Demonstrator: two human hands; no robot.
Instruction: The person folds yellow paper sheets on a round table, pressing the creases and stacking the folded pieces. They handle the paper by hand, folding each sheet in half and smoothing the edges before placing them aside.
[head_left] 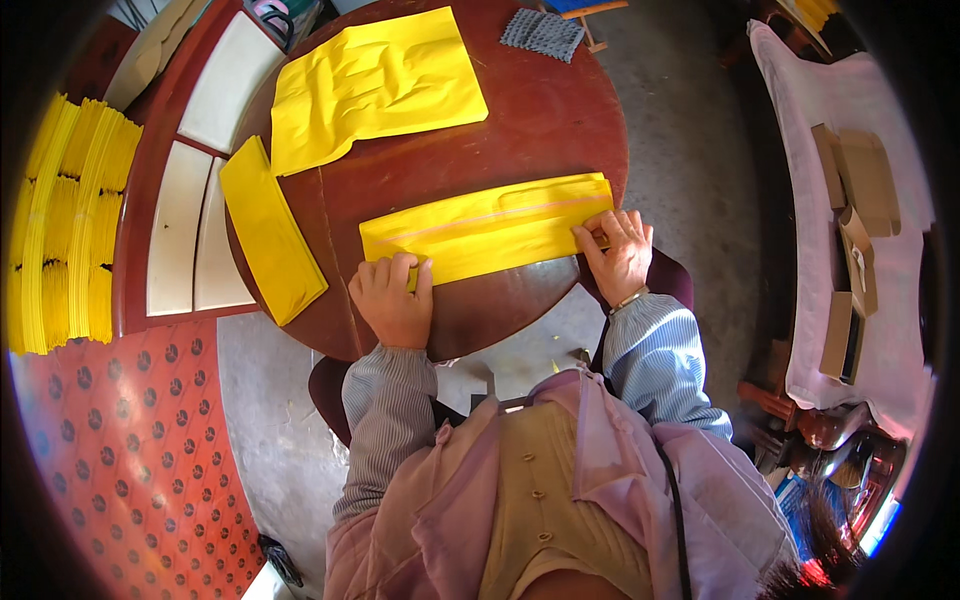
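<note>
A long folded yellow sheet [490, 225] with a thin pink line along it lies near the front edge of the round dark-red table [400, 175]. My left hand [395, 298] pinches its near left corner between thumb and fingers. At the right end, my right hand [618, 258] grips the near corner, with thumb and fingers pressed together. Farther back, a wrinkled yellow sheet [380, 85] lies spread out. Along the table's left side rests a narrow yellow folded stack [272, 230]. Whether the sheet is cloth or paper I cannot tell.
Tall piles of folded yellow sheets [75, 220] stand at the far left beside a red cabinet with white panels [185, 230]. A grey textured cloth [543, 35] lies at the table's far edge. Cardboard pieces [855, 190] rest on a pink-covered table [800, 130] to the right.
</note>
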